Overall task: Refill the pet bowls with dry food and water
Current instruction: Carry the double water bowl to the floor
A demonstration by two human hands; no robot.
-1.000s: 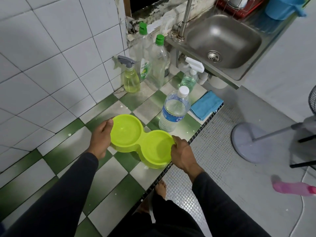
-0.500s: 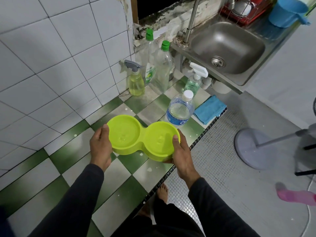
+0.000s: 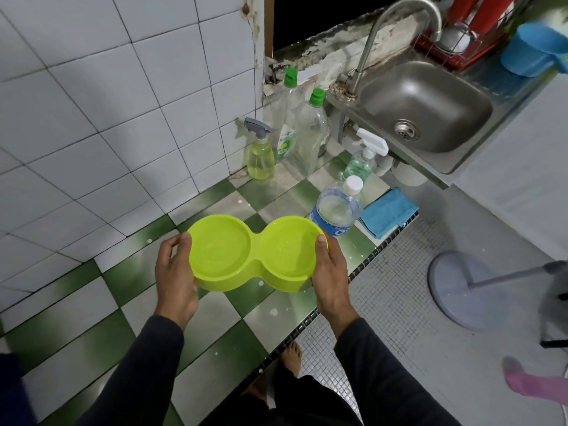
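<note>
Bowl: my lime-green double pet bowl (image 3: 255,252) sat at the frame's centre, both wells looking dry, over the green-and-white checked table (image 3: 101,309).
Left hand (image 3: 175,276): I gripped the bowl's left end, thumb on the rim.
Right hand (image 3: 332,272): I gripped the right end the same way.
Water bottle (image 3: 336,209): capped, just beyond the bowl's right well.
Blue cloth (image 3: 388,212): folded, right of the bottle.
Sink (image 3: 424,112): upper right of the frame.

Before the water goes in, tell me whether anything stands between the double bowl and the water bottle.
Nothing visible does. The lime green double pet bowl, gripped at its ends by the left hand and the right hand, has its right end right next to the capped water bottle. Its white cap is still on.
</note>
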